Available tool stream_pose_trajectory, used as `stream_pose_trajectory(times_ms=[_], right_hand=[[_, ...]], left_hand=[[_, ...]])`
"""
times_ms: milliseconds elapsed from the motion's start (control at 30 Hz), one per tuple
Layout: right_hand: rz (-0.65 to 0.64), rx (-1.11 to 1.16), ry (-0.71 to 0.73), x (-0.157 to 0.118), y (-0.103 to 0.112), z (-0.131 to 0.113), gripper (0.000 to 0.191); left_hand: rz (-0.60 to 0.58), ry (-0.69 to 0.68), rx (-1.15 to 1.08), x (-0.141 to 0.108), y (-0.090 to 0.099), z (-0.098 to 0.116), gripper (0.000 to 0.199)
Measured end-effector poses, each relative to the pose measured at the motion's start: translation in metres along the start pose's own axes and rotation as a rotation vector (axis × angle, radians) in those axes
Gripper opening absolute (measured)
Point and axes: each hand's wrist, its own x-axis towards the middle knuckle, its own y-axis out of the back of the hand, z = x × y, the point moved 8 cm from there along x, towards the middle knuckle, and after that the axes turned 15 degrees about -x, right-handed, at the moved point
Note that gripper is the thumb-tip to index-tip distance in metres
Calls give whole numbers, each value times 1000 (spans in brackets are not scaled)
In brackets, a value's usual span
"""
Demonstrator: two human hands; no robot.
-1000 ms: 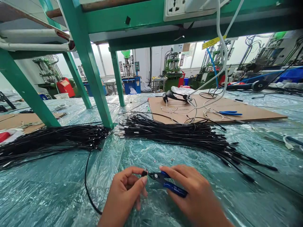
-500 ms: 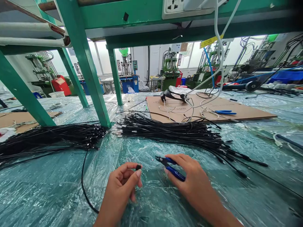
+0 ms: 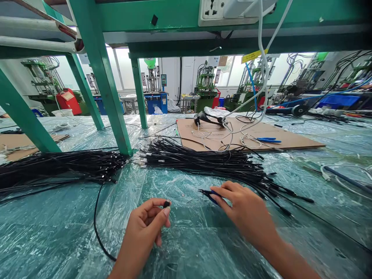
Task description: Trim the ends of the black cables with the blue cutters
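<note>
Between thumb and forefinger, my left hand (image 3: 147,223) pinches the black connector end of a cable (image 3: 99,228). The cable's black cord shows to the left of that wrist and runs up toward the left bundle. My right hand (image 3: 242,207) grips blue-handled wire cutters (image 3: 209,195), whose dark jaws point left toward the connector but stay apart from it. Most of the cutters' handles are hidden behind my fingers. Beyond my hands lies a bundle of black cables (image 3: 200,161), and a second cable bundle (image 3: 64,168) spreads at the left.
Plastic film covers the table (image 3: 180,248). A green post (image 3: 112,97) stands between the two bundles. Behind the right bundle, a cardboard sheet (image 3: 279,135) carries a black strapped device (image 3: 209,119), white cords and blue-handled pliers (image 3: 269,140). White wires (image 3: 266,69) hang from above.
My right hand has moved right, away from the left hand, and turned the cutters, whose handles look closer together. My left hand keeps its pinch on the connector. The view has shifted slightly.
</note>
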Motion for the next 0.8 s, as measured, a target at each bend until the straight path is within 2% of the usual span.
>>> stream_pose_trajectory(times_ms=[167, 400, 533, 667, 800], right_hand=[[11, -66, 119, -3, 0, -16, 23], [-24, -90, 168, -4, 3, -25, 20], [-77, -104, 153, -3, 0, -21, 18], [-138, -123, 136, -3, -3, -15, 18], [-193, -138, 101, -2, -5, -7, 15]], left_hand=[[2, 7, 7, -1, -1, 1, 39], [25, 17, -24, -2, 0, -2, 39], [29, 12, -31, 1, 4, -5, 38], [-31, 55, 5, 5, 3, -11, 40], [27, 30, -16, 2, 4, -8, 40]])
